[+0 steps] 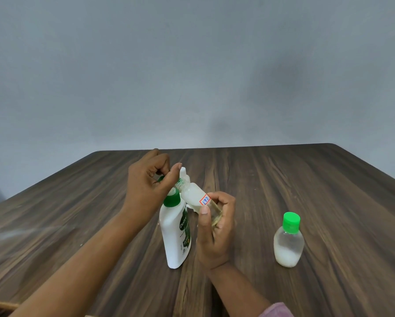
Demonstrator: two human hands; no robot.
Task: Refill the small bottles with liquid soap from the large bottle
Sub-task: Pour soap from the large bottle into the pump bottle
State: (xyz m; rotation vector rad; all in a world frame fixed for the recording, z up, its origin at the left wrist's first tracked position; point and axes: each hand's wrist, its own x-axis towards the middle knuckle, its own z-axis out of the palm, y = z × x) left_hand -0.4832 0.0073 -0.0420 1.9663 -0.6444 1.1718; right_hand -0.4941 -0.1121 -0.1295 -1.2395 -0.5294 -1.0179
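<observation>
1. Two hands hold our small clear bottle [197, 197]: right hand [214, 229] grips its base, left hand [149, 184] pinches, apparently, its green cap [161, 178].
2. We read its neck tilting up-left toward the left hand, by the standing Dettol bottle [175, 234].

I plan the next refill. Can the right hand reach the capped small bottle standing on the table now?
Probably not yet. The way to the capped small bottle is free, but the right hand grips the labelled small bottle, so it must put that down first.
</observation>
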